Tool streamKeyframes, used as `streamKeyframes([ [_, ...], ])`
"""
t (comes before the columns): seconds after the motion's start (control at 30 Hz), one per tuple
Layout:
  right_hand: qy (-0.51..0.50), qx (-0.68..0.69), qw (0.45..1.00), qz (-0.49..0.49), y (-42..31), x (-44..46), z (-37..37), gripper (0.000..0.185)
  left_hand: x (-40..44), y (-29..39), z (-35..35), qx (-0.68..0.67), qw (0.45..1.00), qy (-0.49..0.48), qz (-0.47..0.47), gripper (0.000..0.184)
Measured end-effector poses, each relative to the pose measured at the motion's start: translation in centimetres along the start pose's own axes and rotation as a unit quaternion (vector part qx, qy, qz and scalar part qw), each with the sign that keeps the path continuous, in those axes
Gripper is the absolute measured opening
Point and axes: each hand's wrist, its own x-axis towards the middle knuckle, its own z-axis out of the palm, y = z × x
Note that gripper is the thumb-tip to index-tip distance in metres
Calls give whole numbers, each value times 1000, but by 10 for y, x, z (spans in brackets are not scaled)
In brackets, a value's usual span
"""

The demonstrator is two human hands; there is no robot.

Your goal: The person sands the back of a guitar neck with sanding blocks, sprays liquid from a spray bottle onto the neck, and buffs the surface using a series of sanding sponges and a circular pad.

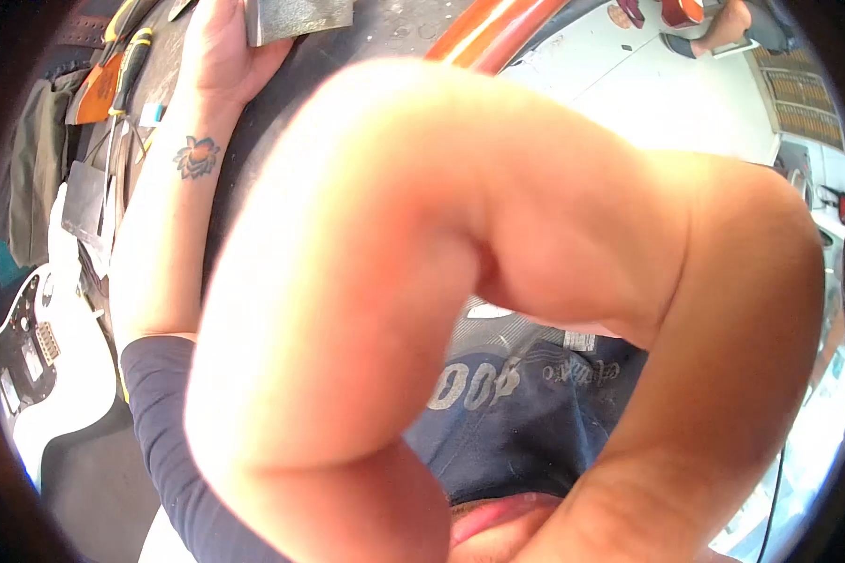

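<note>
Fingers, left hand: against the grey block; exact grip, I cannot tell
Grey block: far left, right of the screwdriver
Orange piece: far, right of block
Right hand: bent, blurred, near my lens; fingertips hidden

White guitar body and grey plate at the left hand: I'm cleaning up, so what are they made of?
The white guitar body looks like painted wood, smooth and bright, though no grain shows. The grey plate at the left hand seems scuffed metal, from its mottled grey face.
</note>
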Motion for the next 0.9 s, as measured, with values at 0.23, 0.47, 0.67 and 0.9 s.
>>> streamKeyframes([
  [0.23, -13, -1, 1000, -2, 12, 12, -1, 31, 0, 20, 10, -82, 994, -68, -18, 64],
  [0.47, -22, -6, 1000, 7, 28, 25, 15, 33, -1, 12, 4, -68, 995, -67, -24, 67],
  [0.67, -27, -19, 999, 8, 40, 33, 21, 34, 3, 12, 0, -67, 994, -89, -6, 68],
  [0.9, -30, -28, 999, 6, 45, 38, 24, 36, 1, 14, 2, -62, 994, -85, -11, 68],
])
